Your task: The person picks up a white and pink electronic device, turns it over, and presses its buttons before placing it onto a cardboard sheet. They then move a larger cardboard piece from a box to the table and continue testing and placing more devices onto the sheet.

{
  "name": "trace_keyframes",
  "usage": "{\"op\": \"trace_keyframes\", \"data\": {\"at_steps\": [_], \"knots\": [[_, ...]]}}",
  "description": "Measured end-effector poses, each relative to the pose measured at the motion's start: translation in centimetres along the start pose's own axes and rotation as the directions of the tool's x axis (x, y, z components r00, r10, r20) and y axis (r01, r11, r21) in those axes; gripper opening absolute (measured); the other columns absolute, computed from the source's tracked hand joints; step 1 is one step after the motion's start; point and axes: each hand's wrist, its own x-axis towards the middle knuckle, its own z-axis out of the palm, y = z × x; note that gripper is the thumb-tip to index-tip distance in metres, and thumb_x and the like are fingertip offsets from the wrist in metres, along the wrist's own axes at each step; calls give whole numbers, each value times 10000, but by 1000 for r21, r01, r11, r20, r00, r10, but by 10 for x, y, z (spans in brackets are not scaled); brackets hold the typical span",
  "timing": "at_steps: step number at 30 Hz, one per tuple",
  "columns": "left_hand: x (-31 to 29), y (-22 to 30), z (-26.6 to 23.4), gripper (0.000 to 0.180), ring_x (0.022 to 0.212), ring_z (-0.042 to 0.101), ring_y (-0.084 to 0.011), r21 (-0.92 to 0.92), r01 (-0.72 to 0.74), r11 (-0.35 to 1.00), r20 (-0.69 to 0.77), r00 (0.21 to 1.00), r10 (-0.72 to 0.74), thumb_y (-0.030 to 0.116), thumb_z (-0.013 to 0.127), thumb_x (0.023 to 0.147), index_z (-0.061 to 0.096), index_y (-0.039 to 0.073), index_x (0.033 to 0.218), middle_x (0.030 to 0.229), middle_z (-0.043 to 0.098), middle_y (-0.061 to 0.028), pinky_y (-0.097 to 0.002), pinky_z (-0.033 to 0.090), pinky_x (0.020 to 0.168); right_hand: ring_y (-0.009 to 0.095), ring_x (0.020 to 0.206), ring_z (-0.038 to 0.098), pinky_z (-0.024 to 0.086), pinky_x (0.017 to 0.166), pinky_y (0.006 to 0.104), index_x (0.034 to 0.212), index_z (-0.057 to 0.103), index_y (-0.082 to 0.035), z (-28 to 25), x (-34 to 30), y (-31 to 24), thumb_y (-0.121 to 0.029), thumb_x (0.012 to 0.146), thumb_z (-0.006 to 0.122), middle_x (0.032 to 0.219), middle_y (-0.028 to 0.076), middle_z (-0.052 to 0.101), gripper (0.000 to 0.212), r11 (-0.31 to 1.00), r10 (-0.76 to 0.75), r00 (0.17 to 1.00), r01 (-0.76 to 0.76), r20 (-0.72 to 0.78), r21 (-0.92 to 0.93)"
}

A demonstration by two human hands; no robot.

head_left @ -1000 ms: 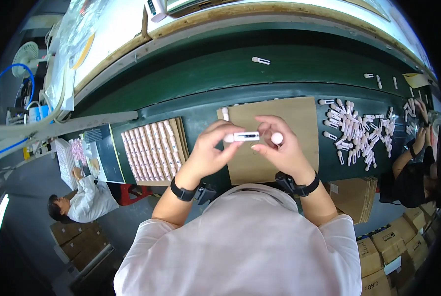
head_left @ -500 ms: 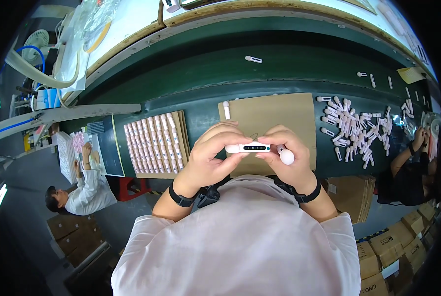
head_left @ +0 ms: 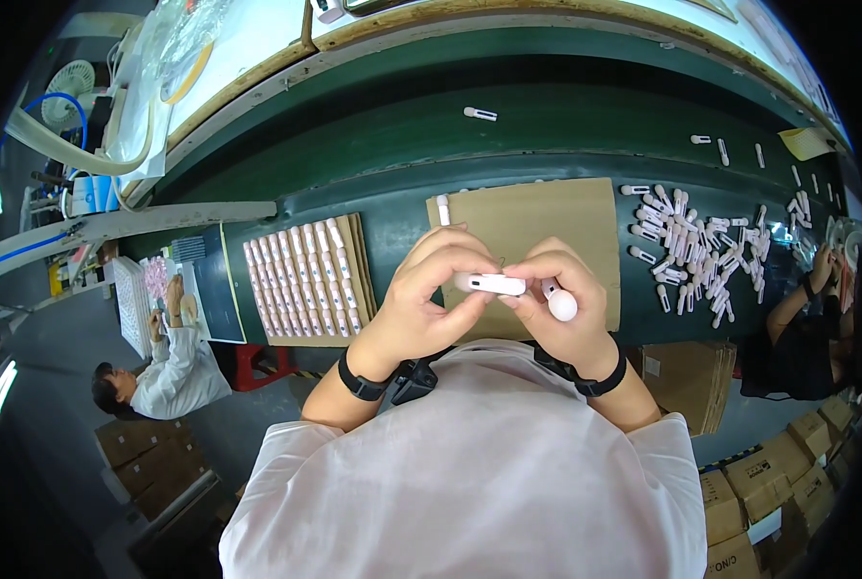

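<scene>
Between the fingertips of both hands is a small white wand-shaped device (head_left: 499,284), held level above a cardboard sheet (head_left: 547,217). My left hand (head_left: 431,289) pinches its left end, which the fingers partly cover. The thumb and forefinger of my right hand (head_left: 571,289) touch its right end. A narrow side with a small dark slot faces up. Tucked in the curled fingers of my right hand is a second device, its round pale-pink head (head_left: 562,306) sticking out below. Another device (head_left: 443,209) lies on the sheet's left edge.
Rows of devices (head_left: 301,280) lie on stacked cardboard at left. A loose heap of them (head_left: 696,241) covers the green table at right. One device (head_left: 480,114) lies on the far green strip. A metal arm (head_left: 180,220) juts in at left. People sit at both sides.
The held device has rolled, so its dark display strip no longer faces up and its slotted side does. The lone device on the far strip has shifted left.
</scene>
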Motion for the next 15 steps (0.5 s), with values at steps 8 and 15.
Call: {"op": "trace_keyframes", "data": {"at_steps": [8, 15], "knots": [[-7, -16, 9, 284, 852, 552, -228, 27, 26, 999, -80, 997, -23, -47, 716, 679, 680, 81, 930, 898, 558, -62, -333, 453, 767, 70, 711, 486, 382, 592, 225, 1087, 644, -31, -3, 10, 0, -38, 836, 707, 817, 5, 580, 259, 987, 82, 989, -98, 124, 127], [-18, -35, 6, 273, 816, 535, -221, 157, 9, 988, -75, 997, 3, -48, 732, 672, 692, 91, 903, 860, 539, -56, -331, 445, 741, 35, 742, 495, 403, 631, 184, 1135, 610, -22, -5, 26, 38, -159, 925, 638, 846, -29, 584, 252, 608, 617, 671, -738, 412, 292]]}}
